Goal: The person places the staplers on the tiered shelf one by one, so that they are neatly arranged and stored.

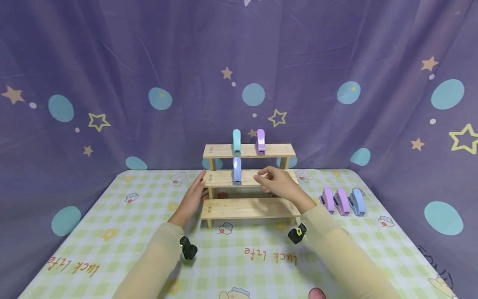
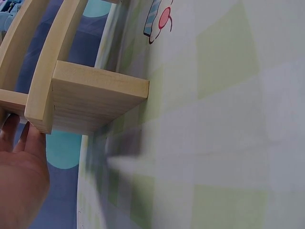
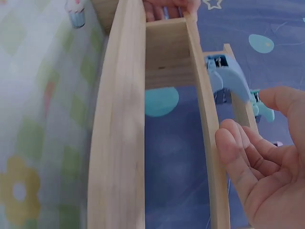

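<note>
A three-tier wooden shelf (image 1: 250, 207) stands in the middle of the table. My left hand (image 1: 193, 195) grips its left end at the middle board, fingers also seen in the left wrist view (image 2: 21, 167). A blue stapler (image 1: 237, 171) stands upright on the left part of that board. To its right, my right hand (image 1: 278, 181) hovers at the board, fingers loosely bent and holding nothing; the right wrist view shows its thumb and fingers apart. On the top board stand a mint-green stapler (image 1: 237, 142) and a purple stapler (image 1: 260, 142).
Right of the shelf, two purple staplers (image 1: 328, 200) and another blue stapler (image 1: 357, 202) stand in a row on the table. A green-checked cloth (image 1: 142, 216) covers the table. Behind hangs a purple curtain (image 1: 201, 54) with stars and dots.
</note>
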The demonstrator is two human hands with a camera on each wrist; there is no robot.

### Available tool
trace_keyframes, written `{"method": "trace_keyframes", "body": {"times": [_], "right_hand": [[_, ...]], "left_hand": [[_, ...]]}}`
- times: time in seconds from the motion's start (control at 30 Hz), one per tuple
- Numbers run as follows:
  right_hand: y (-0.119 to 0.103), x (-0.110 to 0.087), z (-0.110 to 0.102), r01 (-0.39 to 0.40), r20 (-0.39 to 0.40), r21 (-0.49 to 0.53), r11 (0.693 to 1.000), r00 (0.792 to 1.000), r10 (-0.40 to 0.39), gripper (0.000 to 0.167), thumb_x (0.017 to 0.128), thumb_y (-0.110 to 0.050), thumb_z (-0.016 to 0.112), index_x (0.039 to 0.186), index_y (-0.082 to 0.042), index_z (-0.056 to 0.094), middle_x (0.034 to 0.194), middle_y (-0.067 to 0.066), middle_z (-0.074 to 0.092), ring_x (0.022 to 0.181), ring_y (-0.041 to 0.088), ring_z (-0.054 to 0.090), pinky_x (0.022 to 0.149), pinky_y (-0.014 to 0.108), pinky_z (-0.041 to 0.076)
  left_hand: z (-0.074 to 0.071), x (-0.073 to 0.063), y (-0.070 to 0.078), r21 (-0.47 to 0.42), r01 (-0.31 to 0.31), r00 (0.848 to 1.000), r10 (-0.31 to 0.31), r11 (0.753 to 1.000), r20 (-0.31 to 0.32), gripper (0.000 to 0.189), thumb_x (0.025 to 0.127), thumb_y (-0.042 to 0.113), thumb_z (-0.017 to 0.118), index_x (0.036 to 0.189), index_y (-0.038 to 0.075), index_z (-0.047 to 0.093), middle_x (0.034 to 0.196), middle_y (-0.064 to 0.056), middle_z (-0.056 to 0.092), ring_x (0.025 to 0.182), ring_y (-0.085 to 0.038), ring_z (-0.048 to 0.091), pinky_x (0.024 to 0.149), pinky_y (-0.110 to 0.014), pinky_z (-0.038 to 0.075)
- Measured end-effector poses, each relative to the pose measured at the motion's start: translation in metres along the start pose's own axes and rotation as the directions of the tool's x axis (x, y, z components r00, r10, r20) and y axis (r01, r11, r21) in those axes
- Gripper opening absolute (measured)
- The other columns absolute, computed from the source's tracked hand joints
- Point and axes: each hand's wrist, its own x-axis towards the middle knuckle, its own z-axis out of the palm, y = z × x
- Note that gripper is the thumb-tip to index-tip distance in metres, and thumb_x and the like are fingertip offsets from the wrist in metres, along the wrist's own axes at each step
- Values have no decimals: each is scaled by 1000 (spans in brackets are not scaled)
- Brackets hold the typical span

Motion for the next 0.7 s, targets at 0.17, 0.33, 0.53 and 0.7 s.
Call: {"method": "trace_keyframes", "body": {"times": [0.17, 0.33, 0.53, 0.7], "right_hand": [[7, -7, -10, -8, -16, -17, 1000, 1000, 8, 47, 99, -45, 63, 127, -8, 63, 90, 5, 69, 74, 19, 68, 68, 33, 59], [18, -15, -24, -16, -13, -35, 999, 1000, 15, 48, 100, -44, 61, 129, -7, 61, 93, 6, 68, 75, 19, 67, 73, 40, 60], [35, -25, -43, -25, -35, -57, 998, 999, 23, 49, 100, -45, 61, 130, -7, 61, 92, 7, 68, 80, 26, 69, 73, 39, 60], [50, -37, -59, -35, -63, -78, 996, 998, 31, 47, 101, -45, 59, 127, -6, 62, 96, 12, 68, 80, 24, 69, 71, 33, 60]], "left_hand": [[-1, 0, -1, -6, -6, 1000, 6, 1000, 7, 54, 112, 37, 29, 163, 31, 12, 166, -6, 15, 146, -32, 28, 117, -50, 31], [-2, 0, -3, -6, -18, 1000, 18, 1000, 21, 54, 112, 37, 29, 162, 31, 11, 166, -6, 14, 147, -33, 26, 117, -52, 29], [-1, 0, 0, 6, -1, 1000, 0, 1000, 18, 55, 111, 40, 30, 162, 32, 11, 165, -7, 18, 145, -32, 30, 116, -51, 32], [1, 1, 1, -2, 9, 1000, -9, 1000, 19, 56, 111, 43, 31, 162, 32, 11, 163, -7, 24, 143, -32, 34, 116, -49, 33]]}}
